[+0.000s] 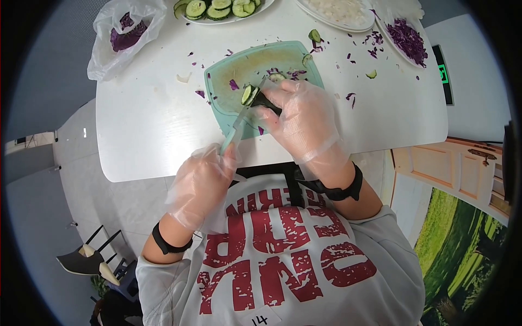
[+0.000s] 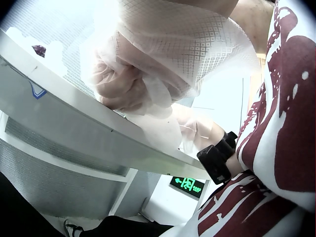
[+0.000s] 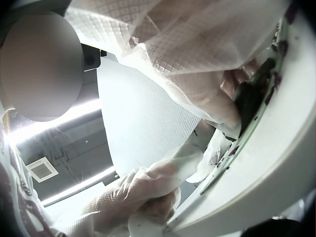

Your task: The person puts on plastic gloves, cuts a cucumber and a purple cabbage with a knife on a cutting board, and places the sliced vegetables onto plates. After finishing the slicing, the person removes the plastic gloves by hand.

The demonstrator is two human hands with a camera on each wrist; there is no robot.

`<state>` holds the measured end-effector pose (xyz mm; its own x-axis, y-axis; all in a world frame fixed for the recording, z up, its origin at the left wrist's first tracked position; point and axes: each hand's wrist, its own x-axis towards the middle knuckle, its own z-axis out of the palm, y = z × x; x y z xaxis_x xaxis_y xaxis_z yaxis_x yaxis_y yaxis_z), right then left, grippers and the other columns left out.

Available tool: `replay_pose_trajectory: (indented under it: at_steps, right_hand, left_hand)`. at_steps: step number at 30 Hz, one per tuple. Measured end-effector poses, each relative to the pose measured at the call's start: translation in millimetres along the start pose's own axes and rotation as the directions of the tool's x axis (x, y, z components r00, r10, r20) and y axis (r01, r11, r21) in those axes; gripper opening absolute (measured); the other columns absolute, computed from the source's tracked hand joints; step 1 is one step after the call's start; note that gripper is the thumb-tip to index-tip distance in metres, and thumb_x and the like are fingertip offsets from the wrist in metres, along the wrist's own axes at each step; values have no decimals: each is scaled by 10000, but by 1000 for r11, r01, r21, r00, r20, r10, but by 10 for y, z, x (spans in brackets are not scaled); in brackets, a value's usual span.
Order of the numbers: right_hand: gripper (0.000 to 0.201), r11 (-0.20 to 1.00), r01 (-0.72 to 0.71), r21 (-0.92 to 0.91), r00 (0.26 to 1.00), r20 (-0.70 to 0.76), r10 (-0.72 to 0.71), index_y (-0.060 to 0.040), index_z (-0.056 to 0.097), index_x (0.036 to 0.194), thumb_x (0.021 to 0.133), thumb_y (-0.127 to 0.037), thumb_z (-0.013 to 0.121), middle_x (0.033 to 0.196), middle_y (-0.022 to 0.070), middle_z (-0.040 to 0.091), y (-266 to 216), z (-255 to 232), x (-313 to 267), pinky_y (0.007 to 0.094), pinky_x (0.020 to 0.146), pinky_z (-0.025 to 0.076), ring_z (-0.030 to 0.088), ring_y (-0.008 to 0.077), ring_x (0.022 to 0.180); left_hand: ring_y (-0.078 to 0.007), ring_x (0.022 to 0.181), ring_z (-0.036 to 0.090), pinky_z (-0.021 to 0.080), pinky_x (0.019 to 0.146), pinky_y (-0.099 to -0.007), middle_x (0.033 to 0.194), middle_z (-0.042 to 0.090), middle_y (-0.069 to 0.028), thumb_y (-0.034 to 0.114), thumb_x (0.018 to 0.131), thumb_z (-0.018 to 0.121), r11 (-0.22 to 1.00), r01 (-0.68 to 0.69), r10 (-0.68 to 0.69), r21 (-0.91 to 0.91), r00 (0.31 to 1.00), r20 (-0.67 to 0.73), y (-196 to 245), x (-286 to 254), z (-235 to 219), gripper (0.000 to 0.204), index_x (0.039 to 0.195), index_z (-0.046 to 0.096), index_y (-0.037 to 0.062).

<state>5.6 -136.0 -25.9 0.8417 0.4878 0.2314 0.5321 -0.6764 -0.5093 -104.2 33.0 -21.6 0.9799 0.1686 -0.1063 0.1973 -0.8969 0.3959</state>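
In a clear plastic glove, my left hand (image 1: pixel 202 176) grips the pale green handle of a knife (image 1: pixel 235 132), its blade pointing up toward the cucumber. My gloved right hand (image 1: pixel 307 117) holds a dark green cucumber piece (image 1: pixel 267 103) on the light green cutting board (image 1: pixel 217 111). At the cucumber's left end, beside the blade, stand cut pale rounds (image 1: pixel 248 95). Another cucumber slice (image 1: pixel 277 77) lies on the board behind my right fingers. In the right wrist view the cucumber (image 3: pixel 252 96) is under my right fingers, close over the board.
Behind the board are a plate of cucumber slices (image 1: pixel 220 13), a plate of pale shreds (image 1: pixel 340 12) and a plate of shredded purple cabbage (image 1: pixel 405 43). A plastic bag (image 1: pixel 103 57) with purple cabbage (image 1: pixel 128 37) sits back left. Purple scraps dot the white table (image 1: pixel 147 125).
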Motion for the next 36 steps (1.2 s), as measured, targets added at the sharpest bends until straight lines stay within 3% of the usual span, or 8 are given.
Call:
replay_pose_trajectory:
  at_steps: [9,22,25,27,29,33,35,36]
  right_hand:
    - [237,1000,-6,-12,1000,4,6,-23,691,944,773,-186,708,980,172,680,-4,0,-2,397,820,523,644,315,900]
    - [216,1000,9,-5,1000,-9,-9,-20,692,909,769,-182,712,970,168,679,4,8,-4,394,803,523,640,311,876]
    - [210,1000,8,0,1000,-14,-8,-20,693,900,767,-181,713,970,167,679,1,17,-3,393,803,523,640,310,870]
    - [208,1000,5,6,1000,-15,-5,-19,693,895,765,-181,713,971,166,679,10,32,-2,392,803,523,640,309,868]
    - [310,998,69,4,991,-111,-68,-76,708,1016,728,-173,763,826,119,646,41,70,1,408,652,520,627,333,748]
    - [312,997,76,-3,992,-102,-76,-73,709,1025,731,-166,759,830,123,646,19,38,10,407,655,518,626,335,747]
    - [195,1000,22,11,1000,-11,-22,-9,694,860,756,-172,715,901,162,660,-12,-2,9,395,787,519,636,311,845]
    - [195,1000,22,10,1000,-11,-22,-9,694,860,756,-172,715,901,162,660,-12,-2,9,395,787,519,636,311,845]
  left_hand:
    - [-441,617,558,433,531,-466,647,579,-217,301,949,589,1000,-10,10,-24,1000,-3,-45,-2,22,347,735,599,29]
    - [-444,567,559,435,499,-465,611,567,-234,327,951,581,999,-28,27,-29,999,-23,-24,-2,35,403,712,622,4]
    - [-449,566,556,441,503,-463,608,568,-241,339,958,572,1000,24,-23,-15,998,61,32,22,-73,422,723,625,-7]
    - [-435,606,605,503,576,-470,633,599,-251,376,987,506,994,109,-105,-15,977,186,56,43,-133,497,726,635,-27]
    - [-434,605,607,502,570,-469,630,597,-252,376,987,508,994,105,-100,-16,974,202,57,61,-157,495,728,638,-25]
    - [-431,593,607,501,550,-469,616,589,-252,376,990,505,996,91,-90,5,971,219,76,97,-201,496,728,640,-24]
    - [-427,589,607,503,547,-469,611,589,-246,380,992,498,995,91,-96,35,967,236,99,130,-218,501,728,640,-22]
    - [-424,585,607,504,544,-468,606,589,-240,384,995,491,994,88,-102,65,962,253,105,138,-220,507,728,640,-21]
